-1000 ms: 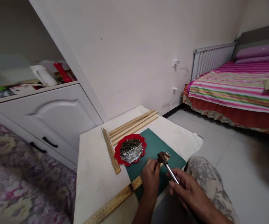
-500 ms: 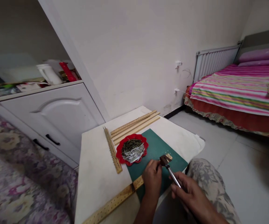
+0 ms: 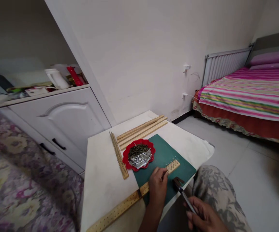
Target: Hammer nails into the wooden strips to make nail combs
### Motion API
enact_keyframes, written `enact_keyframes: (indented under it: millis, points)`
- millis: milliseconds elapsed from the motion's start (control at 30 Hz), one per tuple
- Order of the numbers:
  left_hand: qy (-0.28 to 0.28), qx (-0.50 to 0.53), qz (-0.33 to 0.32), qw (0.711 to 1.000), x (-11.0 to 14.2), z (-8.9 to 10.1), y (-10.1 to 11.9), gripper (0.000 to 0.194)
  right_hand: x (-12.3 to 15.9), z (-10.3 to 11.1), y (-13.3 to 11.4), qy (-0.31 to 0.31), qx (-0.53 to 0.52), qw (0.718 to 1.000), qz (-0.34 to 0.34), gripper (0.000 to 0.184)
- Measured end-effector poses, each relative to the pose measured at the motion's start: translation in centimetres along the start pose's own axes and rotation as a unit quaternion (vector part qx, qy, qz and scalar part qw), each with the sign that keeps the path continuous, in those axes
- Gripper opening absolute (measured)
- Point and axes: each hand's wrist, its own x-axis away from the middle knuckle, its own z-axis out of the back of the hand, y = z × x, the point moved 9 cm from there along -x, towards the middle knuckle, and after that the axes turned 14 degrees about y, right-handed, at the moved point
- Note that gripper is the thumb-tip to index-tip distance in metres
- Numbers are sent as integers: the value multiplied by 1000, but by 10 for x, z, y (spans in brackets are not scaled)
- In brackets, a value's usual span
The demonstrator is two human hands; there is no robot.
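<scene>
My left hand rests on a long wooden strip with rows of holes, fingers pinched near a nail at its far part. That end carries a short row of upright nails and lies on a green cutting mat. My right hand grips the metal handle of a small hammer, whose dark head hovers near the mat's front edge, off the strip. A red scalloped dish full of nails sits just beyond my left hand.
A nailed wooden strip and several plain sticks lie on the white table. My patterned knee is at the table's right. A white cabinet stands behind, a striped bed and radiator at right.
The hammer head has come off the strip's end and drawn back toward me and down. My left hand stays on the strip. The camera has shifted slightly.
</scene>
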Motion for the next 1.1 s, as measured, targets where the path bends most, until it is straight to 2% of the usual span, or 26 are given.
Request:
enact_keyframes:
  millis: [100,167,300,367,500,667,833,1100]
  points:
    - [-6,2,-2,1000,0,11,-1,20,0,0,-2,-8,-4,1000,-10,43]
    - [4,-17,-9,1000,-6,25,-4,20,1,1,-3,-12,-1,1000,-17,43]
    - [44,-109,-15,993,-36,64,-16,19,-3,0,8,-27,6,999,-33,50]
    - [26,-173,-9,985,-54,75,-24,16,-6,0,19,-27,3,999,-41,54]
    - [-83,-295,35,951,-77,71,-51,13,-11,2,32,-21,0,999,-48,55]
    - [-131,-322,62,936,-91,60,-68,7,-11,1,30,-28,-7,998,-56,53]
    - [-155,-336,52,928,-93,53,-69,6,-13,1,30,-21,-19,999,-45,51]
    - [-151,-344,15,927,-90,53,-65,9,-12,2,33,-31,-25,999,-36,48]
